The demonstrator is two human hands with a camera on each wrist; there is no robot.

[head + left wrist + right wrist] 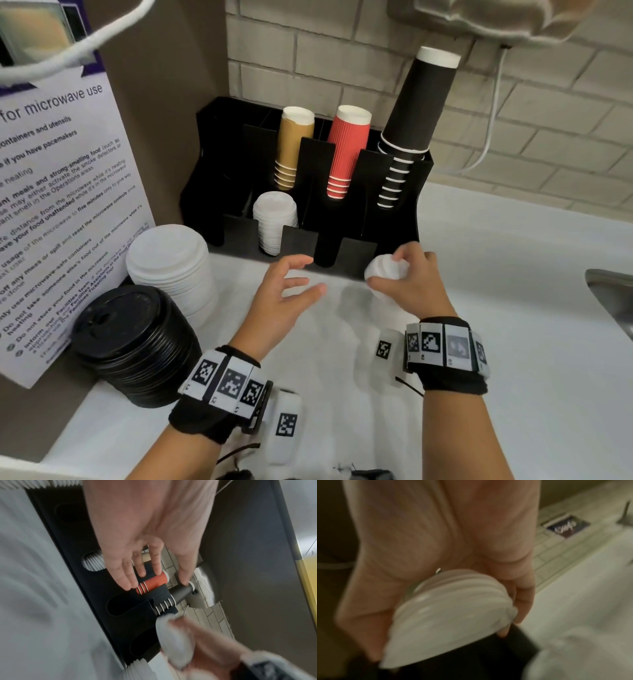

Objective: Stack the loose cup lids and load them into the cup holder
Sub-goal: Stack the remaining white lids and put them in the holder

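My right hand (407, 274) grips a small stack of white lids (385, 270), held on its side just in front of the black cup holder (394, 226). The right wrist view shows that lid stack (450, 618) blurred between thumb and fingers. To its left, my left hand (291, 281) hovers over the white counter, fingers spread and holding nothing. In the left wrist view the left hand (145, 574) is open, and the held lids (173, 639) show at the bottom. A front slot of the holder has white lids (274, 219) in it; two slots to its right look dark.
A tall stack of white lids (171, 270) and a stack of black lids (137, 346) stand at the left by a microwave notice (58, 205). Brown (293, 147), red (347, 150) and black cups (414, 113) fill the holder's back row. A sink edge (609, 291) is at right.
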